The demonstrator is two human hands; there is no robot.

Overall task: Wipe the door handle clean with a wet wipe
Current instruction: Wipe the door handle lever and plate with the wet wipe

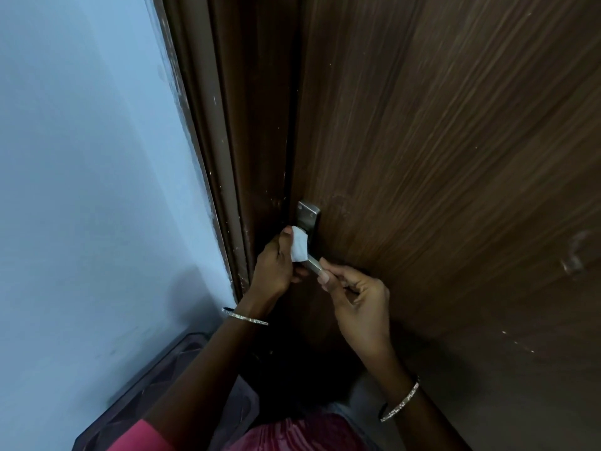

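My left hand [276,265] is closed on a folded white wet wipe [299,244], thumb pressing the soft, faintly quilted pad against the door handle [313,264] where its flat metal lever meets the plate. My right hand [354,294] pinches the lever's free end between thumb and fingertips — brushed, dull silver, square-edged. Its rectangular backplate [309,213] sits at the left edge of a dark brown door [439,141] with streaky wood grain, beside the scuffed frame [227,157] and a smooth pale blue wall [91,157] — no writing legible anywhere.
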